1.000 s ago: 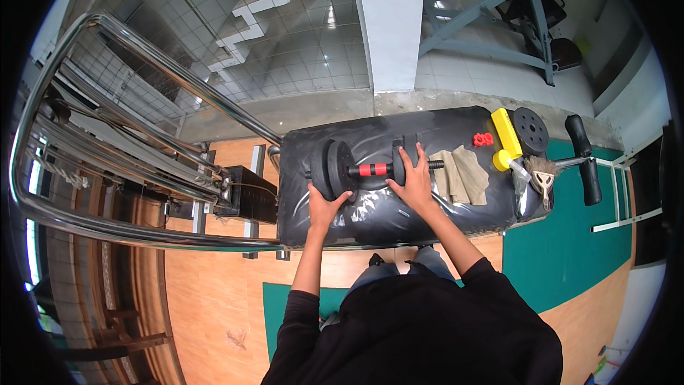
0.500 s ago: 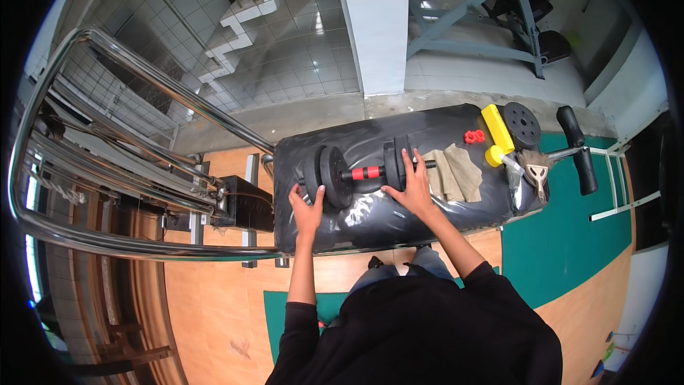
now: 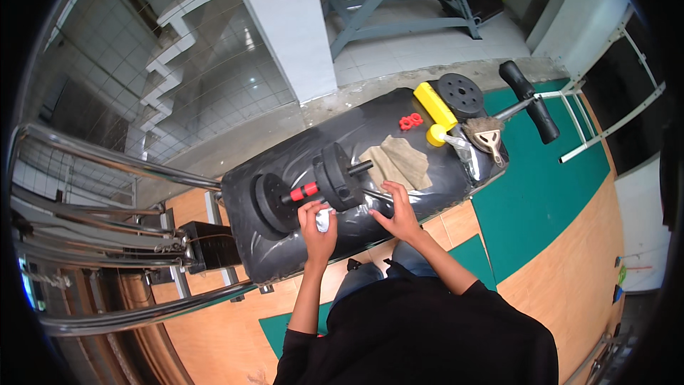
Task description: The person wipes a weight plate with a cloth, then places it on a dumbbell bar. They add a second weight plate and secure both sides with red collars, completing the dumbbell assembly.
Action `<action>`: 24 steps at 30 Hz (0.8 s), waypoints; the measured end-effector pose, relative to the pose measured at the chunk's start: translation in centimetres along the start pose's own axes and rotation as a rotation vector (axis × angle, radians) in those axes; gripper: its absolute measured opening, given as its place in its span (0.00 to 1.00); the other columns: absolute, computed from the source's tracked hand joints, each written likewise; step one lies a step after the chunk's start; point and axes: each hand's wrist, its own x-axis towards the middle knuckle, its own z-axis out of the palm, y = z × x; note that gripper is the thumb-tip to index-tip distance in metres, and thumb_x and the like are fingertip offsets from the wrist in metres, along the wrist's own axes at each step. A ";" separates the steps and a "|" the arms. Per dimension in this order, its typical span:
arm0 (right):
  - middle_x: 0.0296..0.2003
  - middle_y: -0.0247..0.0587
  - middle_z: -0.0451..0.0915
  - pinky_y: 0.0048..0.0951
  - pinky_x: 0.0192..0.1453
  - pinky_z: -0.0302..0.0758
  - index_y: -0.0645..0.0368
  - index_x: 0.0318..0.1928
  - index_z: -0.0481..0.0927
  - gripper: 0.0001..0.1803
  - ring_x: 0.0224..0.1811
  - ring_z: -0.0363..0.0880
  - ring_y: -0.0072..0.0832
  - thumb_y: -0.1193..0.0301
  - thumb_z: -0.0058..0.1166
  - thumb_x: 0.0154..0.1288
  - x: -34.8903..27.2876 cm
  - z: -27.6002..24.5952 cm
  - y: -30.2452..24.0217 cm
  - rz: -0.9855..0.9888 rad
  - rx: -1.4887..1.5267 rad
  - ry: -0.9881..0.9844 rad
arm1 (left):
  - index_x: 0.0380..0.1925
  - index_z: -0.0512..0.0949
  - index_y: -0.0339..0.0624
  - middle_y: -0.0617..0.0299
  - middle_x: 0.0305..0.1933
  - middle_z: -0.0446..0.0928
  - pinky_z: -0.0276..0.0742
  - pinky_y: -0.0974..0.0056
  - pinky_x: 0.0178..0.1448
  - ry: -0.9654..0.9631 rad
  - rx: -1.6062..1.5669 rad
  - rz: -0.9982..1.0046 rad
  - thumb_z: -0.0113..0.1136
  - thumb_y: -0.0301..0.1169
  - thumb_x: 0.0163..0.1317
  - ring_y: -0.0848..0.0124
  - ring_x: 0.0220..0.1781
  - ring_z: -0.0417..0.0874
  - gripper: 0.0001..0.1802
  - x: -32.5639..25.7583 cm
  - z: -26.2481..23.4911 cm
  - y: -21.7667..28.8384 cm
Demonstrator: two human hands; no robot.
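Observation:
An adjustable dumbbell with black plates on both ends and a red-and-black grip lies on a black padded bench. Its bare threaded bar end sticks out on the right. My left hand is just in front of the grip, beside the right-hand plates. Its thumb and fingers are apart, with a bright glare showing between them; whether the fingertips touch the dumbbell is unclear. To the right, my right hand hovers over the bench with spread fingers, holding nothing. A beige cloth lies beyond it.
Farther right on the bench are red collar nuts, a yellow box, a yellow-capped bottle, a loose black plate and a brush. Chrome rails stand left. A padded roller juts out at the right end.
My right hand has come off the dumbbell's right end. My left hand has moved from the left plates towards the grip. The dumbbell sits more slanted, and the whole view has turned.

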 end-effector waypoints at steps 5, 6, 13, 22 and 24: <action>0.45 0.48 0.72 0.32 0.46 0.72 0.63 0.48 0.69 0.25 0.46 0.72 0.40 0.76 0.65 0.50 -0.7 -5.0 2.0 0.042 0.050 0.261 | 0.35 0.75 0.40 0.54 0.44 0.73 0.69 0.63 0.46 -0.082 -0.057 0.020 0.63 0.24 0.53 0.62 0.46 0.75 0.09 1.7 5.5 2.3; 0.43 0.47 0.72 0.31 0.42 0.72 0.62 0.47 0.69 0.24 0.44 0.73 0.38 0.78 0.64 0.50 -0.5 -6.2 2.7 0.061 0.061 0.325 | 0.35 0.75 0.40 0.56 0.41 0.74 0.69 0.66 0.41 -0.081 -0.079 0.057 0.63 0.23 0.54 0.65 0.43 0.76 0.09 2.4 6.8 3.2; 0.39 0.44 0.72 0.26 0.35 0.69 0.62 0.44 0.69 0.19 0.36 0.72 0.31 0.80 0.61 0.52 5.0 -16.8 10.0 0.089 -0.035 0.579 | 0.35 0.75 0.38 0.61 0.36 0.74 0.68 0.71 0.37 -0.172 -0.244 -0.053 0.60 0.22 0.57 0.74 0.36 0.77 0.06 6.2 17.3 5.0; 0.42 0.43 0.70 0.28 0.37 0.73 0.62 0.47 0.71 0.22 0.38 0.73 0.29 0.70 0.64 0.54 10.2 -24.5 29.6 0.527 -0.063 0.441 | 0.38 0.75 0.37 0.62 0.37 0.78 0.70 0.72 0.39 -0.327 -0.196 -0.233 0.61 0.26 0.59 0.77 0.38 0.77 0.08 14.7 30.6 6.1; 0.42 0.46 0.70 0.29 0.39 0.73 0.63 0.47 0.70 0.23 0.38 0.72 0.31 0.69 0.65 0.53 12.1 -24.9 32.7 0.574 -0.087 0.392 | 0.38 0.75 0.37 0.61 0.37 0.78 0.71 0.71 0.41 -0.381 -0.213 -0.303 0.62 0.27 0.58 0.76 0.39 0.77 0.10 16.9 33.7 6.8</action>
